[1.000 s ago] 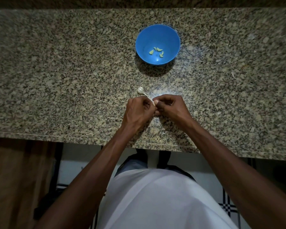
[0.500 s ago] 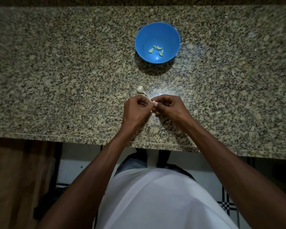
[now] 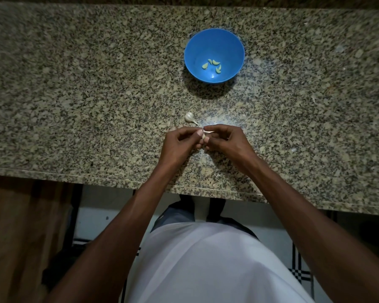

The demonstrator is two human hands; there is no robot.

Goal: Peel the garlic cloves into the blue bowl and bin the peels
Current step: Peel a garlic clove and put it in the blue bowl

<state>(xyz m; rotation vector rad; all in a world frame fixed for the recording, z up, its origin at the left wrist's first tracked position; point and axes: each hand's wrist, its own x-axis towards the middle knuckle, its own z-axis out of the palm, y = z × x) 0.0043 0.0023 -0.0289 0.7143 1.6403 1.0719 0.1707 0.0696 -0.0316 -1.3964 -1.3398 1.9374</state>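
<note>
Head view, centre of frame: garlic clove (image 3: 204, 136) pinched between left hand (image 3: 179, 143) and right hand (image 3: 225, 142), fingers curled round it, peel strip (image 3: 208, 132) lifting. Just above: unpeeled clove (image 3: 189, 117) on granite counter (image 3: 74, 84). Higher up: blue bowl (image 3: 232, 47) with four peeled cloves (image 3: 212, 65).

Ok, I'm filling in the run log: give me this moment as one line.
stage: peeling | left hand and right hand: pinching garlic clove | blue bowl: four peeled cloves | counter: unpeeled clove
</note>
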